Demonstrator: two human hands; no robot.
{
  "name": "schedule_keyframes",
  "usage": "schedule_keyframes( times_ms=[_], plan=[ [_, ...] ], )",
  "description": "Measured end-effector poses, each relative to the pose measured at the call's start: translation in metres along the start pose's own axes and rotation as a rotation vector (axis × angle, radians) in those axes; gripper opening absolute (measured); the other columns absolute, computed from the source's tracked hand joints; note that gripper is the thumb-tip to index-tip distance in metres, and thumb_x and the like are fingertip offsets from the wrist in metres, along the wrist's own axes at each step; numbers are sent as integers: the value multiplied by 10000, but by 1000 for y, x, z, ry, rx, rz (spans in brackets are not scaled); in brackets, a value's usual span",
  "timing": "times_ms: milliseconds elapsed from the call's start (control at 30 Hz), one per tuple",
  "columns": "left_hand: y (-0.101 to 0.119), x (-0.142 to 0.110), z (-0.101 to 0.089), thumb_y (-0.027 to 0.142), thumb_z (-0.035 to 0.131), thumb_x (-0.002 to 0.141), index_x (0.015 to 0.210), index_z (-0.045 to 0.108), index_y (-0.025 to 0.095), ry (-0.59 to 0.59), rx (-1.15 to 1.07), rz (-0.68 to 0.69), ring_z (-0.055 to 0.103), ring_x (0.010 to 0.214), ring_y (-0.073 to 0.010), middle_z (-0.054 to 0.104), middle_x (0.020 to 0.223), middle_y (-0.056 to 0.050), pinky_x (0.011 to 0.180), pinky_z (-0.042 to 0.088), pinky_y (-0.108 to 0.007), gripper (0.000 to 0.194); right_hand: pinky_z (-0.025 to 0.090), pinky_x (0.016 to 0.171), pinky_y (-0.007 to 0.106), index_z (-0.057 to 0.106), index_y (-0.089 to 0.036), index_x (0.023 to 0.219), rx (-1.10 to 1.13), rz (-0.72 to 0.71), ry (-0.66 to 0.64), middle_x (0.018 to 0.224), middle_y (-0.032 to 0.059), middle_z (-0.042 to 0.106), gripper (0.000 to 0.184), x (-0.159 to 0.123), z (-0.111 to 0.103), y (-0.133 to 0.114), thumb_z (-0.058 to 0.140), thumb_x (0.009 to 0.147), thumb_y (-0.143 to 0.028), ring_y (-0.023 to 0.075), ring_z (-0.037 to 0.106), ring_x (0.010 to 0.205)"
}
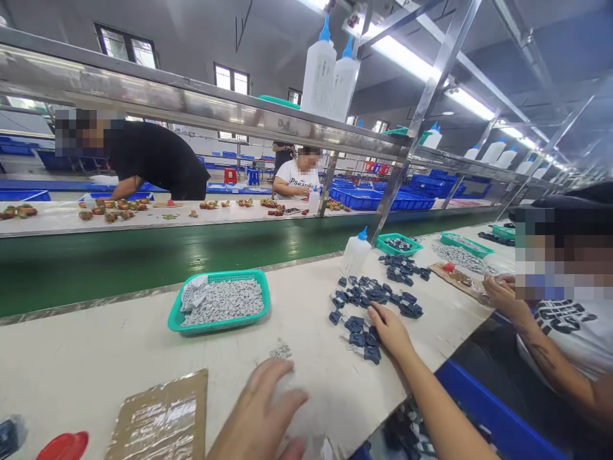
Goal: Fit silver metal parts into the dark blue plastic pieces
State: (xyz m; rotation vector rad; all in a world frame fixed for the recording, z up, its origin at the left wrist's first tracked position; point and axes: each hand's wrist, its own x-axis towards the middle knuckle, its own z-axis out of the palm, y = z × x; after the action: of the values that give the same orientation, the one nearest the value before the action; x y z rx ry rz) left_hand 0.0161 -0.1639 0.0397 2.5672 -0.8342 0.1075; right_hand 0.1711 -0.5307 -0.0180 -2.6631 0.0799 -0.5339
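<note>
Right hand (390, 332) with fingers lying close together on the dark blue moulded plastic pieces (373, 297) at centre frame; whether they pinched a piece could not be told. Left hand (256, 409) at lower centre, fingers spread and lying over the bare bench, with nothing visibly held. The dark blue pieces lay in a loose, uneven spread on the white bench top (119, 364), running toward the upper right. A small scatter of loose grey parts (280, 350) lay just above the left fingertips. To the left stood a teal plastic mesh basket (218, 276) filled with similar grey parts. A white plastic squeeze bottle with a blue nozzle (357, 252) stood upright beyond the dark blue pieces, near a smaller teal tray (399, 244). A co-worker's hands (502, 294) worked at right frame, and a green conveyor belt (143, 268) ran along the far side of the bench. Likely hazards: a sweep of the left hand could scatter the loose grey parts, a careless reach could tip the upright bottle, and dark blue pieces pushed past the lower right bench edge could drop toward the blue-rimmed bin (493, 409) below.
</note>
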Motion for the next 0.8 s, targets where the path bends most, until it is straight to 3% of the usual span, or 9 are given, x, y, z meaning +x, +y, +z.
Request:
schedule_keyframes(
  times_ms=[33,133,200,267,367,500,600,700,800],
  plan=[
    [9,33,7,291,621,725,1225,485,356,-103,-44,-29,241,1332,-316,323,1439,-28,1056,346,-480,522,373,965,448,531,-158,1172,25,-38,-22,1186,91,554,342,-3,2,-1,424,951,-396,221,503,1108],
    [24,125,33,417,745,586,1323,383,249,-153,-56,-36,174,1331,-406,196,1475,-158,1042,317,-540,838,346,1011,424,514,-155,1233,62,-139,-81,1253,121,511,426,-20,3,-7,346,946,-421,230,444,1181],
    [23,169,53,512,795,463,1364,324,238,-176,-39,-1,139,1310,-479,156,1476,-198,1029,249,-617,1052,325,1035,421,468,-140,1295,64,-197,-130,1337,135,429,547,-33,-2,-11,385,896,-505,254,369,1242],
    [16,199,69,597,781,418,1374,303,270,-198,-22,58,159,1294,-502,173,1472,-195,1007,207,-663,1118,297,1054,426,403,-146,1349,59,-254,-194,1416,130,315,735,-43,-11,-12,550,777,-584,277,281,1292],
    [2,224,80,663,731,461,1341,343,351,-226,-3,154,263,1265,-469,223,1465,-154,960,254,-664,1011,278,1061,438,337,-199,1386,47,-293,-271,1467,107,196,937,-48,-22,-10,734,615,-553,292,200,1323],
    [-11,240,76,623,683,608,1251,448,422,-254,6,263,362,1209,-391,252,1456,-79,914,342,-587,713,293,1052,426,372,-223,1366,43,-279,-291,1459,94,217,706,-42,-25,-4,657,737,-374,261,219,1318],
    [-17,249,73,488,655,727,1233,485,361,-277,-2,325,375,1200,-333,255,1443,-50,942,352,-538,548,279,1059,417,377,-233,1361,48,-287,-276,1460,80,215,652,-38,-22,-2,609,753,-279,244,205,1322],
    [-18,258,76,381,682,717,1254,463,297,-302,-4,379,347,1210,-322,235,1440,-60,970,343,-515,586,276,1056,428,364,-223,1368,53,-309,-255,1467,92,191,707,-32,-17,-3,645,724,-308,261,190,1323],
    [-15,263,82,372,729,640,1276,426,273,-303,7,389,342,1187,-339,218,1438,-77,948,361,-512,711,296,1033,450,399,-182,1346,53,-313,-213,1431,126,270,670,-25,-11,-6,633,731,-304,281,257,1287]
  ],
)
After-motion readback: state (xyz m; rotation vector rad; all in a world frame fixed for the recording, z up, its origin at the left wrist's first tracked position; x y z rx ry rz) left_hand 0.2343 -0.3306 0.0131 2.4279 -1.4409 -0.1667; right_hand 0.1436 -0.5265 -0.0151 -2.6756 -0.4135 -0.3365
